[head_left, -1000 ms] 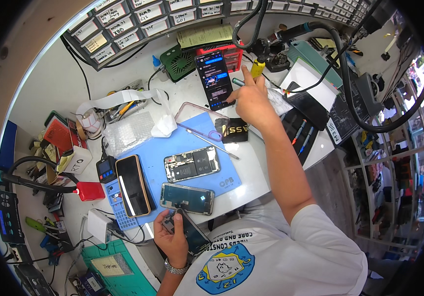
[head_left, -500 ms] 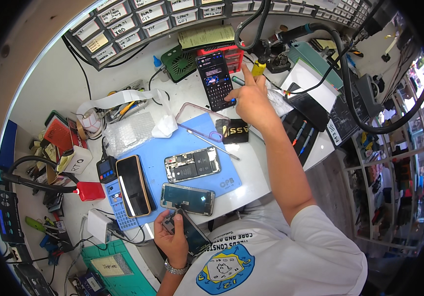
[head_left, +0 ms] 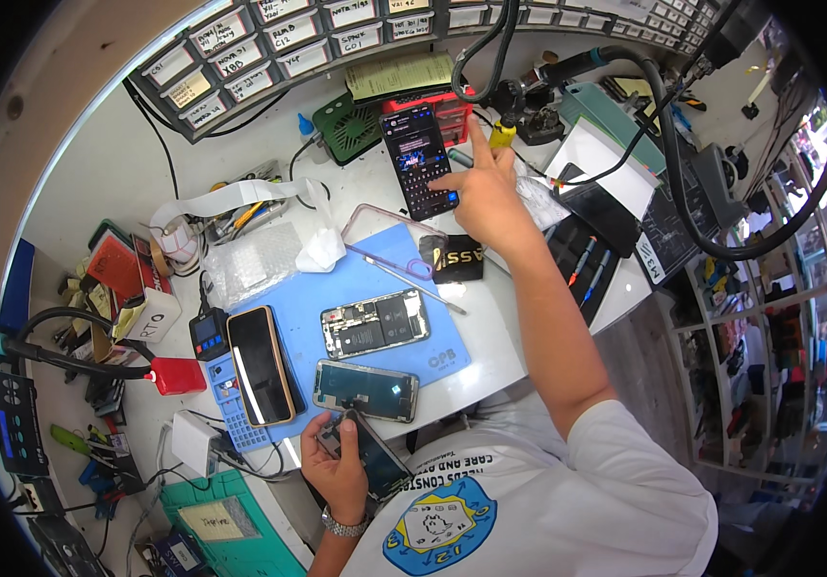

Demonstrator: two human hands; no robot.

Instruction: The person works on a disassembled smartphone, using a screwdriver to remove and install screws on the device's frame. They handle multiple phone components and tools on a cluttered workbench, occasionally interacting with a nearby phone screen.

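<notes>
Reaching out across the surface (head_left: 500, 327), my right hand (head_left: 486, 197) has its index finger stretched forward, the tip touching the lit screen of an upright phone (head_left: 418, 159) propped at the back; the remaining fingers are curled loosely and grip nothing. Down at the near edge, my left hand (head_left: 337, 471) has its fingers wrapped around a dark phone (head_left: 370, 457), thumb lying over its upper end, the device tilted and held just off the surface.

Just above that held phone lies a flat screen panel (head_left: 365, 389), face up, on the blue work mat (head_left: 337, 288). Further up the mat sits an opened phone body (head_left: 375, 324) with its insides showing. To the left of both, a black phone with a copper-coloured rim (head_left: 260, 365) rests partly on the mat and partly on a blue keypad-like tray (head_left: 236, 413). A clear phone case (head_left: 389, 240) lies at the mat's top edge, with a thin metal tool (head_left: 413, 284) just beside it and a small black card (head_left: 457, 258) touching the mat's corner, under my right wrist.

Beyond the upright phone stand a green ribbed box (head_left: 351, 125) and a red drawer unit (head_left: 442, 106). A red block (head_left: 178, 375) sits well to the left, and labelled parts drawers (head_left: 269, 48) line the back wall.
</notes>
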